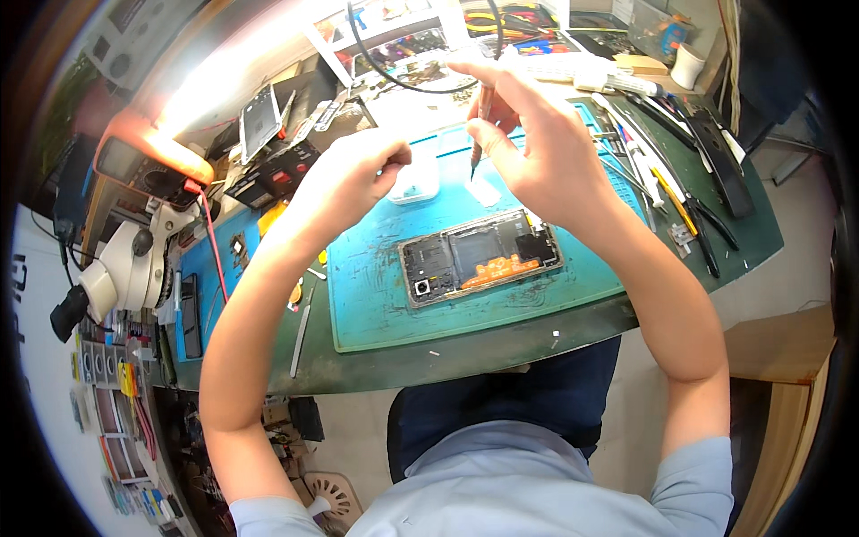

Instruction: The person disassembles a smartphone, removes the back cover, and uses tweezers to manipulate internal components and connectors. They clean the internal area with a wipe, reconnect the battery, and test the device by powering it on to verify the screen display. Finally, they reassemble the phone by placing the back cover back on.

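Overhead, right hand [537, 143] pinches tweezers [479, 148]; left hand [358, 170] pinched shut; opened phone [480, 257] on teal mat [376, 295]; microscope [121, 268] at nine o'clock.

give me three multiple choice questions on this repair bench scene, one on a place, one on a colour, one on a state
1. Where does the opened phone lie?
A. on the repair mat
B. on the person's lap
C. under the microscope

2. What colour is the repair mat?
A. red
B. teal blue-green
C. white

3. What state is the phone in?
A. back cover off, insides showing
C. wrapped in a box
B. closed, screen lit

Answers:
1. A, the phone rests flat on the mat, below both raised hands.
2. B, the mat is teal blue-green on the darker green table.
3. A, its frame shows bare parts and an orange piece inside, while the right hand holds a thin pointed tool above it and the left hand pinches its fingertips together nearby.
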A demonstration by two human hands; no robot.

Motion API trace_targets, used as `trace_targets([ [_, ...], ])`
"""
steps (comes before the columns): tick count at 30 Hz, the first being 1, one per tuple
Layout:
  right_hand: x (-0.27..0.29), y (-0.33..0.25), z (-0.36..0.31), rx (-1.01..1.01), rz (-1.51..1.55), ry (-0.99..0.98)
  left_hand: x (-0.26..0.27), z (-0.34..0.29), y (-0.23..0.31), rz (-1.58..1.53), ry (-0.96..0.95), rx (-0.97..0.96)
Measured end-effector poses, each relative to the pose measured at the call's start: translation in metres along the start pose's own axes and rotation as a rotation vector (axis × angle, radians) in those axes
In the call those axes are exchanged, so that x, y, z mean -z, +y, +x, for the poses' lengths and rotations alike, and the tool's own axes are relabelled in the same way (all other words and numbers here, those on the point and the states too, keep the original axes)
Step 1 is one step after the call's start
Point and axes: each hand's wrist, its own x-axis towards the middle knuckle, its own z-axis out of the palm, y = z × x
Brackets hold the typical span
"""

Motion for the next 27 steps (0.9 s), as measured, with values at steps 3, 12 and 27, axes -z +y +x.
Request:
trace_targets([
  [3,-0.004,-0.003,-0.005,0.008,0.036,-0.058,-0.005,-0.005,-0.004,0.024,0.051,-0.032],
  [12,0.024,0.0,-0.007,-0.148,-0.275,-0.271,0.002,-0.086,0.033,-0.237,-0.065,0.18],
  [27,0.037,-0.009,-0.028,-0.138,-0.281,-0.648,-0.026,-0.103,0.045,-0.051,0.209,-0.035],
])
